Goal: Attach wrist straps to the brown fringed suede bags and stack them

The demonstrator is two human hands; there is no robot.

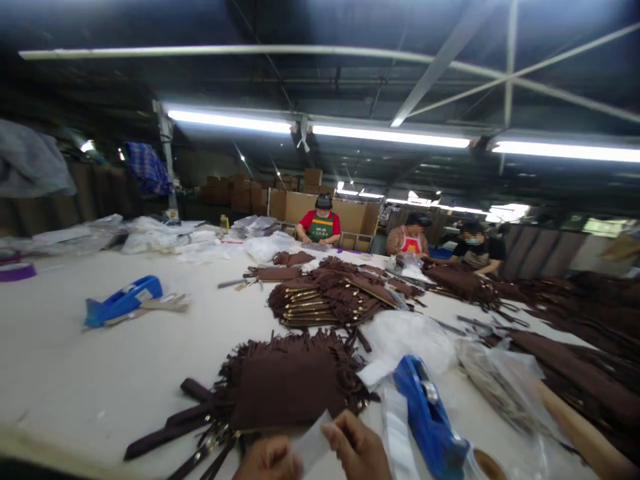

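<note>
Between my left hand (270, 460) and my right hand (359, 448) is a small translucent white slip (314, 445), pinched at both ends. Whether it is plastic or thin paper I cannot tell. Just beyond my fingers lies a dark brown fringed bag (287, 383), flat, with straps (167, 433) and metal fittings spread out to its left. A blue tape dispenser (433, 417) stands to the right of my right hand, beside a strip of white labels or paper (399, 437).
A stack of brown fringed bags (325, 297) sits farther back, near a white plastic bag (407, 340). Another blue tape dispenser (125, 300) is at left. A co-worker's forearm (583, 423) reaches in from the right. Several people work across the table (60, 380).
</note>
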